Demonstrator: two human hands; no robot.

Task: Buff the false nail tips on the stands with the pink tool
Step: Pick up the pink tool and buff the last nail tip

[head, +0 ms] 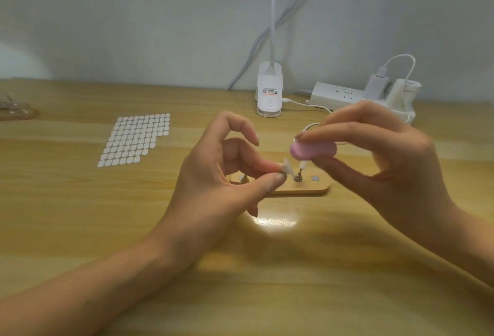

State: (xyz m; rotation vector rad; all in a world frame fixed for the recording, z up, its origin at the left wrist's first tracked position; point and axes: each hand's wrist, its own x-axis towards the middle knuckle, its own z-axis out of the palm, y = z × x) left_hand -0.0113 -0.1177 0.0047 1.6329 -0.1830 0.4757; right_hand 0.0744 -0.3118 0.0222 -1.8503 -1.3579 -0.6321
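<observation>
Risk: left hand [211, 178] pinches a nail tip [288, 166] above the wooden base [307, 189], right hand [382, 154] grips the pink tool [312, 150] just right of it, so a heavy stroke may pop the tip loose or topple the stand [297, 176] beside it.

Pink tool [313, 150]: plain pastel pink, no pattern. Nail tip [288, 166]: whitish, semi-transp. Stand [297, 177]: shiny silver metal. Holder base [307, 189]: light tan wood w/ a grey round disc [315, 178]. Table [80, 215]: yellow-tan wood, streaky grain, lighter & darker bands. Sticker sheet [135, 139]: rows of white ovals. Lamp clip [269, 92], power strip [339, 95], charger [375, 83] & cable [401, 57]: all white. Clip label has red + black print. Wall [133, 15]: pale grey-blue.
</observation>
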